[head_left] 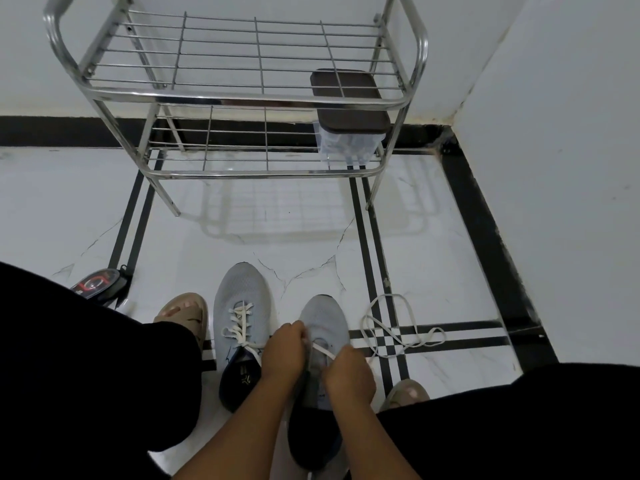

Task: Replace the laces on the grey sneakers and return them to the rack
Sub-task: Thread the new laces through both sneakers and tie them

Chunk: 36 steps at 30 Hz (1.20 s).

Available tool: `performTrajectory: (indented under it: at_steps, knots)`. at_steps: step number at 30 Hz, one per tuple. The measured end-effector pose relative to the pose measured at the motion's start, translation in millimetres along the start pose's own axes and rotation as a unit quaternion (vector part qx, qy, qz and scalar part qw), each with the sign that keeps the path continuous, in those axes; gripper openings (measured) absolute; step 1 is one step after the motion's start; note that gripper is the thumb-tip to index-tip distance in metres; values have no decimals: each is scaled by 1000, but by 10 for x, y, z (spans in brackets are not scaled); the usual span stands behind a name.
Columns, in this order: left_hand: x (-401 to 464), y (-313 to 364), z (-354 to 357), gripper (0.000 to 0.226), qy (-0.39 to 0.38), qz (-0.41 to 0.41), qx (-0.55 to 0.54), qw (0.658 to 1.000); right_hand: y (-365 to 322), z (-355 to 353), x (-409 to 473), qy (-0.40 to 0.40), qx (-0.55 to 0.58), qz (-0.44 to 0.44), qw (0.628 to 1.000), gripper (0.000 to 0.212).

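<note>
Grey knit sneakers sit side by side on the white marble floor, at six o'clock from the steel wire shoe rack (242, 98). The left grey mesh sneaker (242, 306) already carries a white flat lace, loosely threaded. The right grey mesh sneaker (325, 327) is being laced: the left hand (284, 351) and right hand (346, 372) hover over its tongue, fingers curled, each pinching the white lace (323, 351) stretched between them. A loose white lace (398, 327) trails on the floor at three o'clock. Judging by this, lacing has barely begun; next comes feeding each end through the following eyelets, evenly.
</note>
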<state>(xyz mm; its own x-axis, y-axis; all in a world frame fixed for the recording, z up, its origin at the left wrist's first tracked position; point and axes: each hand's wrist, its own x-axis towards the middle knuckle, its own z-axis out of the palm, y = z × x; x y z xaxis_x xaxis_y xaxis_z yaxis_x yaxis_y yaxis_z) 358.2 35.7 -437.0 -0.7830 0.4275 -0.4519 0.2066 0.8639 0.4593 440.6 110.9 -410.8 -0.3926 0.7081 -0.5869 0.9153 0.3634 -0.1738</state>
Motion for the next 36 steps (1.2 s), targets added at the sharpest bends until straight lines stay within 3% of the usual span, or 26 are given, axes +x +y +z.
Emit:
performTrajectory:
  at_steps: [3,5,7,9,10,11,12,14,15,16,18,20,22,24,25,27,28,30,31,32,33,35,36]
  knots:
    - [-32,18,-116,12,82,-51,-69,993,113,14,-2,-45,-39,3,998,28]
    - [56,-11,-417,11,205,-157,-182,949,141,-22,21,-44,-32,6,998,30]
    - [280,-198,-887,14,317,-265,-312,855,141,-43,33,-53,-24,14,998,30]
    - [432,-363,-1344,21,394,-255,-470,748,129,-55,30,-60,-16,24,998,32]
    - [431,-423,-1481,20,408,-242,-510,718,122,-51,26,-62,-13,26,998,32]
    - [441,-450,-1528,20,387,-211,-519,732,113,-44,23,-62,-10,26,998,33]
    - [416,-369,-1526,22,350,-190,-492,774,102,-33,19,-62,-9,22,998,32]
    - [327,-145,-1245,23,208,-102,-312,921,74,-16,14,-59,-13,16,998,30]
    - [233,-65,-1020,21,106,-45,-183,976,57,-5,11,-59,-16,15,998,30]
    - [132,14,-744,20,16,0,-81,997,47,-2,8,-59,-20,16,998,31]
    - [-59,-7,-285,24,-54,34,50,997,37,-2,3,-56,-26,15,998,31]
    - [-201,-70,-69,19,-24,19,89,996,43,-5,-2,-54,-23,13,998,29]
    - [-207,-71,-88,18,6,-4,64,998,62,-10,1,-54,-17,14,998,30]
    - [-150,-43,-237,22,88,-69,-51,992,85,-11,8,-58,-3,22,998,31]
    - [-108,-49,-374,22,148,-115,-137,973,94,-14,12,-61,5,28,998,31]
    - [54,-98,-696,22,253,-197,-343,883,104,-31,19,-67,21,39,997,32]
    - [144,-150,-857,24,286,-218,-444,821,112,-33,24,-70,25,43,996,31]
    - [264,-245,-1089,25,330,-266,-639,642,119,-33,39,-71,27,47,996,30]
    - [299,-299,-1126,23,330,-284,-652,620,119,-30,47,-71,28,49,996,30]
    - [323,-319,-1117,21,311,-290,-595,682,117,-27,50,-70,31,52,996,31]
    - [330,-314,-1049,23,276,-275,-492,778,112,-25,52,-71,33,53,996,31]
    - [287,-244,-800,28,147,-161,-271,938,97,-17,51,-74,36,54,995,33]
    - [250,-191,-650,27,53,-85,-153,983,88,-14,49,-75,38,53,995,33]
